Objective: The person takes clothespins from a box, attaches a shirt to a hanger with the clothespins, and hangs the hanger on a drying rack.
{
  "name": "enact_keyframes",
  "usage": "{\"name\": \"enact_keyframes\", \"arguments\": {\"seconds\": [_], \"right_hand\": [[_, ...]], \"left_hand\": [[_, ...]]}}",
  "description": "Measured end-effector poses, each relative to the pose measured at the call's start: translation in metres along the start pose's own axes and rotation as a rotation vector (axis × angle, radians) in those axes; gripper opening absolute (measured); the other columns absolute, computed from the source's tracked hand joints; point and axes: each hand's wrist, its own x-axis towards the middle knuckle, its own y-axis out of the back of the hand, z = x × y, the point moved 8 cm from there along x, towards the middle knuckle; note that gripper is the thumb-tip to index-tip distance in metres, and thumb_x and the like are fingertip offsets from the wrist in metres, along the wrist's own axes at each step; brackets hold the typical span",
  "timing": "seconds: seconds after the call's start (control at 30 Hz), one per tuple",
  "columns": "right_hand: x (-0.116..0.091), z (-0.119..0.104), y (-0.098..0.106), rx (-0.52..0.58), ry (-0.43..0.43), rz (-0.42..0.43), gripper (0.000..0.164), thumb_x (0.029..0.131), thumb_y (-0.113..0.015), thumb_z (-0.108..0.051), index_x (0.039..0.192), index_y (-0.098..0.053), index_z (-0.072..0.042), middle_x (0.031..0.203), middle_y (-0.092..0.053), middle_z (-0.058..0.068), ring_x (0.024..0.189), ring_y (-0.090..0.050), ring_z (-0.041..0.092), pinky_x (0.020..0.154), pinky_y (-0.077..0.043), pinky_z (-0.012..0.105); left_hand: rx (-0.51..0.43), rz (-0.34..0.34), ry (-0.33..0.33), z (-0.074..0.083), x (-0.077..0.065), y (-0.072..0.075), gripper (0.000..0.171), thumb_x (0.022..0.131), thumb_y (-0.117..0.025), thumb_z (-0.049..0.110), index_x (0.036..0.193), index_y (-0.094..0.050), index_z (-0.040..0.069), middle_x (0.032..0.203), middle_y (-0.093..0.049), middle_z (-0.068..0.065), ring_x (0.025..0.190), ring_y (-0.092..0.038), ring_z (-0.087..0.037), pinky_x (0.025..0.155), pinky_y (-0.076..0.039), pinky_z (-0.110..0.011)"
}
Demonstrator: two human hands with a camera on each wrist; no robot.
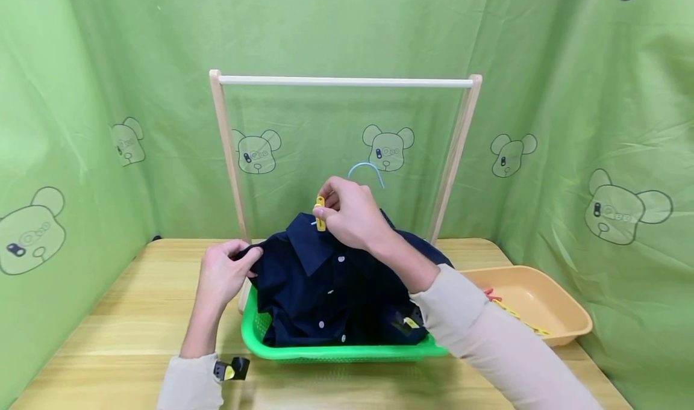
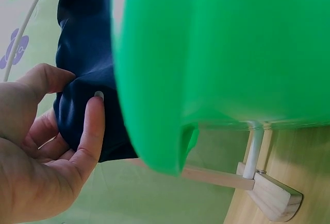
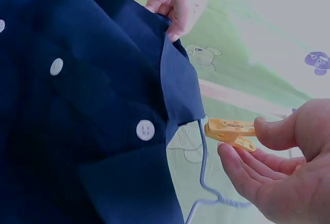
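A dark navy shirt (image 1: 303, 301) with white buttons lies in a green basket (image 1: 325, 353), its collar raised. My left hand (image 1: 221, 271) pinches the shirt's shoulder at the left; in the left wrist view, thumb and fingers are on the dark cloth (image 2: 85, 38). Between thumb and fingers, my right hand (image 1: 352, 214) holds a yellow clothespin (image 1: 321, 220) over the collar. Seen from the right wrist, the tip of this clothespin (image 3: 227, 127) is close to a collar point and the blue wire hanger (image 3: 202, 154). The hanger's hook (image 1: 365, 164) rises behind my right hand.
Behind the basket stands a wooden rack with a white crossbar (image 1: 347, 82). To the right, an orange tray (image 1: 558, 295) holds red and yellow clothespins (image 1: 517, 316), partly behind my right sleeve. Green printed curtains (image 1: 596, 127) enclose the wooden table (image 1: 125, 319).
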Motion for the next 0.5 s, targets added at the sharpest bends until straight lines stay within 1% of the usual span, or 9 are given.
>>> {"name": "enact_keyframes", "arguments": {"seconds": [0.27, 0.5], "right_hand": [[0.008, -0.013, -0.014, 0.018, 0.034, 0.0, 0.017, 0.094, -0.071, -0.013, 0.109, -0.066, -0.007, 0.099, -0.073, 0.006, 0.093, -0.071, 0.018, 0.084, -0.057, 0.032], [0.014, -0.025, -0.025, 0.001, 0.052, -0.004, 0.016, 0.094, -0.072, -0.014, 0.107, -0.066, -0.008, 0.098, -0.074, 0.005, 0.092, -0.071, 0.016, 0.085, -0.056, 0.032]], "left_hand": [[-0.005, 0.001, 0.001, 0.001, 0.0, 0.0, 0.021, 0.09, -0.071, 0.024, 0.08, -0.072, 0.006, 0.078, -0.071, -0.008, 0.061, -0.071, -0.022, 0.06, -0.053, -0.026], [0.0, 0.004, 0.006, 0.0, 0.0, -0.001, 0.021, 0.09, -0.071, 0.024, 0.081, -0.073, 0.006, 0.078, -0.071, -0.008, 0.062, -0.071, -0.022, 0.059, -0.052, -0.026]]}}
